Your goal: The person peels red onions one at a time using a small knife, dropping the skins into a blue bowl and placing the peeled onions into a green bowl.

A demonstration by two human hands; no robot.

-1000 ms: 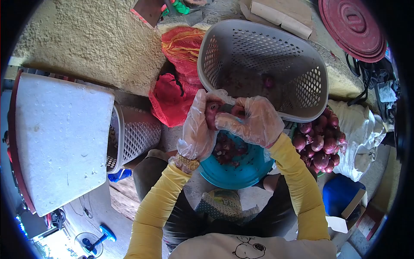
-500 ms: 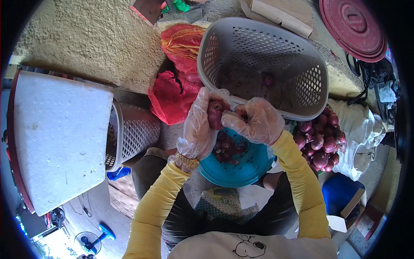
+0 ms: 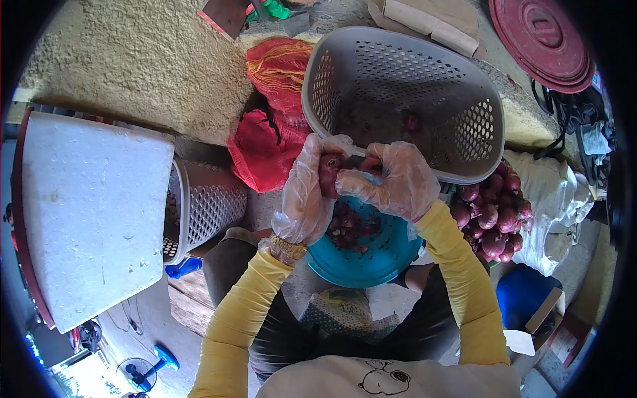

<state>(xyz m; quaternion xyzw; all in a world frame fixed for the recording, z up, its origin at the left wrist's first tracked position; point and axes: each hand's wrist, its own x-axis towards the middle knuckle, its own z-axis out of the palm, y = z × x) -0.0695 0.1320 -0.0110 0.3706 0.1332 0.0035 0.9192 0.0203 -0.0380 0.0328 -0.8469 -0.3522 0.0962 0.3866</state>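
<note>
Clear plastic gloves cover both my hands. My left hand (image 3: 305,192) is closed around a red onion (image 3: 330,174), its round end facing up. Close against the onion, my right hand (image 3: 393,179) is closed with thumb and fingers bent together; a reddish piece and a thin dark sliver show between the fingers, too covered to name. Both hands are above a blue-green basin (image 3: 355,268), which holds onion pieces and peelings (image 3: 352,229). Behind them stands a large grey perforated basket (image 3: 494,142) with one onion (image 3: 412,123) and loose skins on its bottom.
A heap of red onions (image 3: 494,219) lies at right on a white sack (image 3: 554,212). Left of the basket is a red mesh bag (image 3: 265,149). Farther left stand another perforated basket (image 3: 212,205) and a white foam board (image 3: 93,219). A red lid (image 3: 544,40) is at upper right.
My right thumb has slid slightly left across the onion, and the right hand has turned a little. The left hand keeps its hold in nearly the same place.
</note>
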